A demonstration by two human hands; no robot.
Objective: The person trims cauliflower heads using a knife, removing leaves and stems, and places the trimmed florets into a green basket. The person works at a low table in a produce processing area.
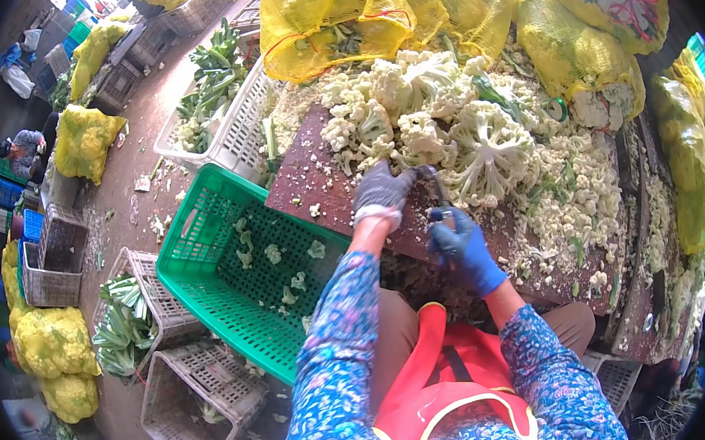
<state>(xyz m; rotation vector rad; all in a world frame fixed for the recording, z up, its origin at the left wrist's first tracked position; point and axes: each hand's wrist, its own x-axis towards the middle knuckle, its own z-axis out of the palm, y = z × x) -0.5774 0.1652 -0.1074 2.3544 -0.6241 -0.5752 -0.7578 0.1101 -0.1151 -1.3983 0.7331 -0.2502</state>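
My left hand (pixel 381 190), in a grey glove, is at the near edge of a heap of cauliflower pieces (pixel 404 97) on a dark red tabletop (pixel 303 167). Its fingers meet the florets; whether they grip one is hidden. My right hand (pixel 465 248), in a blue glove, is closed around the handle of a knife (pixel 436 186), whose dark blade points up beside my left hand's fingertips. A large cut cauliflower head (pixel 488 146) lies stem side up, right of the blade. Left of my forearm, a green plastic crate (pixel 204 269) holds several loose florets.
Yellow mesh bags (pixel 338 5) of cauliflower line the table's far side. A white crate (pixel 241 116) with leafy trimmings stands beyond the green one. Crumbs (pixel 584 178) cover the table's right part. An overturned crate (pixel 204 393) lies on the floor; a person (pixel 24 150) is at far left.
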